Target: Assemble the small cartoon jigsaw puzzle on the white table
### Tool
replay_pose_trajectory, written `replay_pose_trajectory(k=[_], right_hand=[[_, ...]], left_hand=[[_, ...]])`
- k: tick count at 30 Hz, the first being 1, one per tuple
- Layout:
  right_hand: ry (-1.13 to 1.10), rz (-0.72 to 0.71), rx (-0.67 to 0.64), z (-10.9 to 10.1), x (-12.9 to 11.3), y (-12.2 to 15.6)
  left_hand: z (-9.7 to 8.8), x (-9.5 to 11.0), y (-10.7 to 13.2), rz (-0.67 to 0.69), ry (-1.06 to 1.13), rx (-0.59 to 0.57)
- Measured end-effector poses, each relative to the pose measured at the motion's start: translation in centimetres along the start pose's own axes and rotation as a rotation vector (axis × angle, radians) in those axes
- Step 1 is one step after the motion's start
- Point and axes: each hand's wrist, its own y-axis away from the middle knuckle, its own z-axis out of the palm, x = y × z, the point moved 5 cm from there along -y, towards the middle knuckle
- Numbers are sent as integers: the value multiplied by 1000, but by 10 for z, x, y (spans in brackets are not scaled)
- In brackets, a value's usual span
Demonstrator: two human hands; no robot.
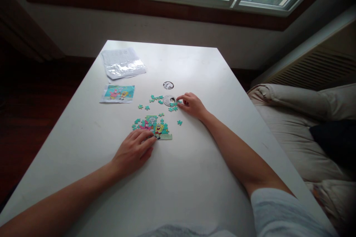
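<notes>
A partly assembled jigsaw puzzle (pixel 167 132) with cartoon figures lies on the white table in front of me. My left hand (pixel 137 144) rests over its lower left part, fingers stretched out and covering some of the picture. Further away, my right hand (pixel 191 105) is at a small cluster of loose teal puzzle pieces (pixel 172 109), with thumb and forefinger around one piece. That cluster touches a round metal table fitting (pixel 168 100). More loose pieces (pixel 157 98) lie left of the fitting, and a single piece (pixel 180 122) sits right of the puzzle.
A printed picture sheet (pixel 118 94) of the same cartoon lies on the left. Behind it are papers in a clear plastic sleeve (pixel 124 63). A round hole (pixel 168 85) is cut in the table (pixel 189 66). A beige sofa (pixel 289 129) stands on the right, below windows.
</notes>
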Motion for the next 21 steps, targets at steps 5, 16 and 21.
replay_pose_trajectory(k=[5, 16, 21], right_hand=[[19, 13, 9, 0, -2, 0], [32, 25, 46, 1, 4, 0], [32, 42, 40, 1, 4, 0]], left_hand=[[-1, 0, -2, 3, 6, 5], [0, 0, 0, 3, -1, -5], [-1, -1, -1, 3, 2, -4]])
